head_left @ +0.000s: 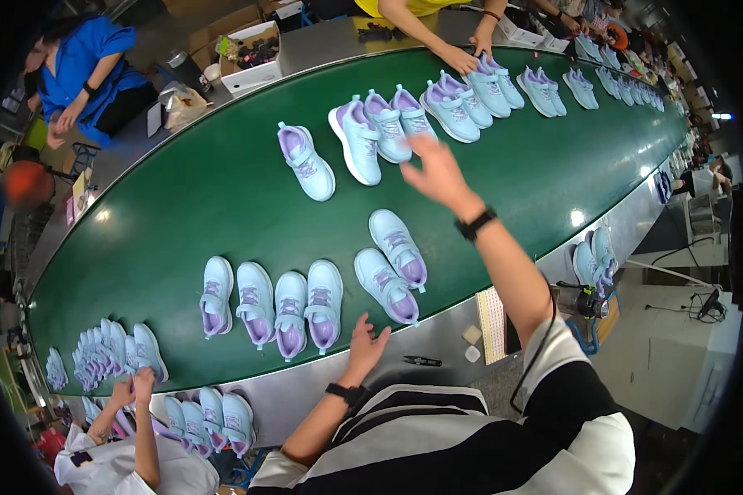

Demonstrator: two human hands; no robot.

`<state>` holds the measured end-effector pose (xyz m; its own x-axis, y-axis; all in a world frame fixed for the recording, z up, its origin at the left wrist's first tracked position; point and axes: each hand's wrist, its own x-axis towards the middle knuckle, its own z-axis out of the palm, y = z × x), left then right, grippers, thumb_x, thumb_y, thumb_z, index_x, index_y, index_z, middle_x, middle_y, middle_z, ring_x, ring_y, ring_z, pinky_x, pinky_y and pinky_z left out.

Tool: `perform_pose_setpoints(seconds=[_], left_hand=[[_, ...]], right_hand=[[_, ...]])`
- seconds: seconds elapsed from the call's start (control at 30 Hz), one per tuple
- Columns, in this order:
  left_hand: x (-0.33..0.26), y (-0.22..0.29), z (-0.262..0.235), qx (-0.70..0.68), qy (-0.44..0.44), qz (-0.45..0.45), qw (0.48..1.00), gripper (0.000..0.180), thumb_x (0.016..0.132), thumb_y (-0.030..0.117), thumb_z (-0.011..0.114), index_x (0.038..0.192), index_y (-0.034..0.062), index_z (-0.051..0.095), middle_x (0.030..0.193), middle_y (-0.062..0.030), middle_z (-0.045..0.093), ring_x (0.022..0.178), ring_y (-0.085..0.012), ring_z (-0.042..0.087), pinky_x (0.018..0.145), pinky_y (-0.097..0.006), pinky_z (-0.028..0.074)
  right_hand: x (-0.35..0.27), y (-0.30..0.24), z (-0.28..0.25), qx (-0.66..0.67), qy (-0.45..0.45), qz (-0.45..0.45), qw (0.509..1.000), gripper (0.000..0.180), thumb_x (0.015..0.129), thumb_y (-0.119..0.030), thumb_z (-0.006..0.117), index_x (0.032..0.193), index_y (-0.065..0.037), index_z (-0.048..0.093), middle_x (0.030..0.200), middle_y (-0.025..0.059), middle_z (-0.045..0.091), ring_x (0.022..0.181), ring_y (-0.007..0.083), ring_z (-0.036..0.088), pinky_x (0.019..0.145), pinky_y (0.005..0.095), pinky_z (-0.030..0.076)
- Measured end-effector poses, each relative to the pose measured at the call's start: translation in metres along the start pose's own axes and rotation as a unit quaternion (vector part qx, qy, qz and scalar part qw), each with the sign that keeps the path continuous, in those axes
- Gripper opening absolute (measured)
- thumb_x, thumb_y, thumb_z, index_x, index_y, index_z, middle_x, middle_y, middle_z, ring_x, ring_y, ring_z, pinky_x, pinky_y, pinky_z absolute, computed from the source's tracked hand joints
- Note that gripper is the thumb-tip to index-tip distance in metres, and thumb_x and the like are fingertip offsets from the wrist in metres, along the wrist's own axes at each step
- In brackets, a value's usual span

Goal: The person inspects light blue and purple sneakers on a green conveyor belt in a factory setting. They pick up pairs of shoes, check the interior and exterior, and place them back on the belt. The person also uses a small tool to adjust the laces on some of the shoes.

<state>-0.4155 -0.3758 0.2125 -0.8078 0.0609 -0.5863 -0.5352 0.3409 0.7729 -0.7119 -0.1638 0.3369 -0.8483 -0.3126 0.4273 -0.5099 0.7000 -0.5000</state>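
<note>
— While extended to one o'clock of the near shoe pair (384, 276) on the green work surface (182, 198), what condition for the right hand (437, 173)?

— Found spread and blurred, overlapping a shoe in the far row (385, 124); cannot tell whether touching.

— And for the left hand (366, 345)?

— Noted open, holding nothing, between six and seven o'clock, just beside the pair's heels; probably for easy access.

— Reason for the layout?

— Judged as set side by side to keep mates together. Logged four shoes (291, 309) at eight o'clock, toes away, likely for heels within reach; found the far row turned heels outward, presumably to suit the co-worker's hands (461, 59) between twelve and one.
</note>
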Motion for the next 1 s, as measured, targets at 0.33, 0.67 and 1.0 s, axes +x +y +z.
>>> perform_pose_setpoints(seconds=[0.33, 0.67, 1.0], left_hand=[[0.029, 0.021, 0.04, -0.098, 0.069, 0.005, 0.993, 0.07, 0.078, 0.01, 0.061, 0.138, -0.0014, 0.024, 0.109, -0.0221, 0.053, 0.1, -0.028, 0.055, 0.087, -0.034, 0.044], [-0.086, 0.04, -0.078, -0.358, -0.079, 0.057, 0.929, 0.057, 0.084, 0.0, 0.046, 0.138, 0.0077, 0.031, 0.099, 0.001, 0.05, 0.088, -0.0087, 0.047, 0.077, -0.022, 0.038], [-0.23, 0.07, -0.118, -0.009, 0.289, 0.355, 0.889, 0.065, 0.068, 0.001, 0.063, 0.129, 0.0069, 0.042, 0.122, -0.0132, 0.037, 0.109, -0.0257, 0.044, 0.097, -0.035, 0.035]], right_hand=[[-0.214, -0.004, 0.052, 0.275, -0.196, 0.367, 0.867, 0.058, 0.083, -0.012, 0.047, 0.139, -0.005, 0.034, 0.128, 0.0155, 0.048, 0.11, 0.0247, 0.051, 0.091, 0.0341, 0.042], [-0.23, -0.175, -0.028, 0.711, -0.144, 0.39, 0.567, 0.061, 0.096, -0.015, 0.039, 0.148, -0.015, 0.007, 0.147, 0.0058, 0.027, 0.131, 0.0197, 0.034, 0.104, 0.0364, 0.035], [-0.246, -0.289, -0.057, 0.497, -0.041, 0.176, 0.849, 0.068, 0.069, 0.003, 0.061, 0.13, -0.014, 0.035, 0.124, 0.0157, 0.04, 0.112, 0.028, 0.045, 0.096, 0.037, 0.038]])
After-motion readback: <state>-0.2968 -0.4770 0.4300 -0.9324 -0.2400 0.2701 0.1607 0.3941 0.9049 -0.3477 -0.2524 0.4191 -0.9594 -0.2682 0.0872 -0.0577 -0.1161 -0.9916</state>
